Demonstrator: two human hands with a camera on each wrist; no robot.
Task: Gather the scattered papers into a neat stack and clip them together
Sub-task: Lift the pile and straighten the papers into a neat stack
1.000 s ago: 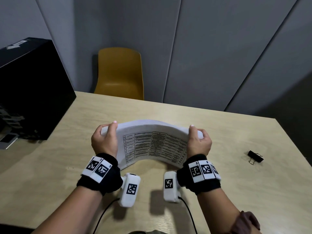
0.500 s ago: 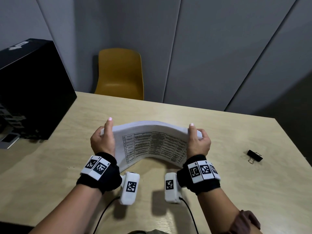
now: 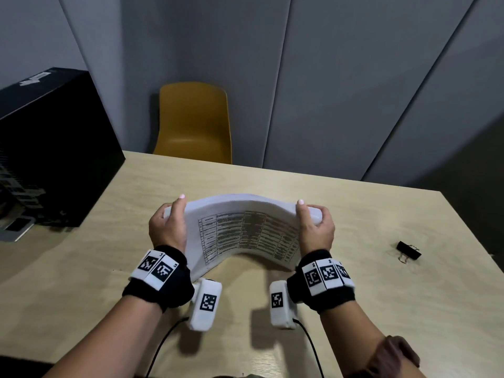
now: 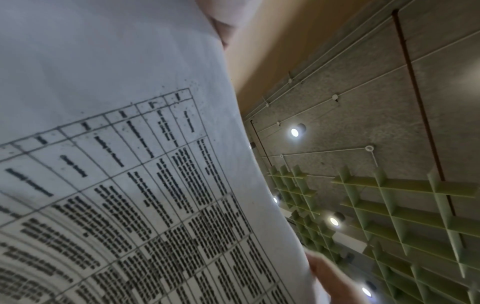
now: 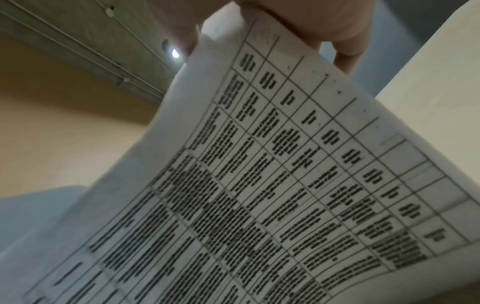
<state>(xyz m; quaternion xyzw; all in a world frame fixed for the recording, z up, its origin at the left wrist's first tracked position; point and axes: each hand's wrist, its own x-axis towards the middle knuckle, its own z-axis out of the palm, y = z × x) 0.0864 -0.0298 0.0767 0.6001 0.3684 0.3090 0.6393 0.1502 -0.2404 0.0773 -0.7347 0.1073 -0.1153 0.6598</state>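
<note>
A stack of white papers (image 3: 245,233) with a printed table stands on its lower edge on the wooden table (image 3: 381,296), bowed into an arch. My left hand (image 3: 167,227) grips its left end, thumb up along the near face. My right hand (image 3: 315,230) grips the right end the same way. Both wrist views are filled by the printed sheet: the papers (image 4: 130,164) from the left, the papers (image 5: 259,185) from the right, with a fingertip at each top edge. A black binder clip (image 3: 408,251) lies on the table, well right of my right hand.
A big black box (image 3: 54,148) stands on the table's left side, with a phone-like device (image 3: 16,227) at its foot. A yellow chair (image 3: 193,124) sits beyond the far edge, against grey wall panels. Cables trail from the wrist cameras toward me.
The papers stay arched between both hands. My left thumb has straightened upward along the left end; the stack has barely shifted.
</note>
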